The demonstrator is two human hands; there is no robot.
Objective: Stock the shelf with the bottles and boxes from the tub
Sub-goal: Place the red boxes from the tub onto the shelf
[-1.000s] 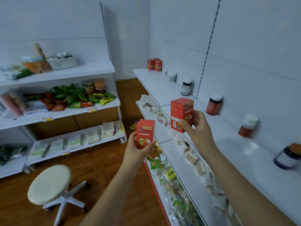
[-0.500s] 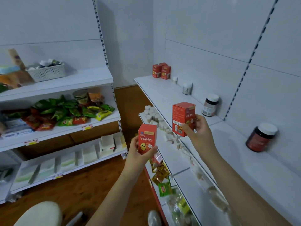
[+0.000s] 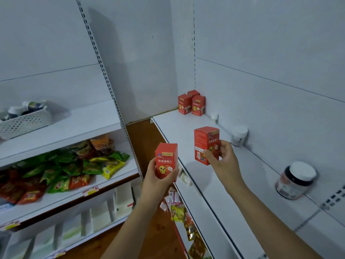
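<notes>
Both hands have advanced along the top shelf (image 3: 186,131) toward its far corner. Left hand (image 3: 158,176) grips one red box (image 3: 166,161) just off the shelf's front edge; right hand (image 3: 222,157) pinches a second red box (image 3: 206,145) above the shelf. Three boxes (image 3: 191,105) already stand in the corner; jars (image 3: 295,181) line the back. Two boxes remain unplaced; the tub is out of view.

Basket (image 3: 24,122) cut by the left edge — dark jar's (image 3: 293,182) label blurred, unreadable.
</notes>
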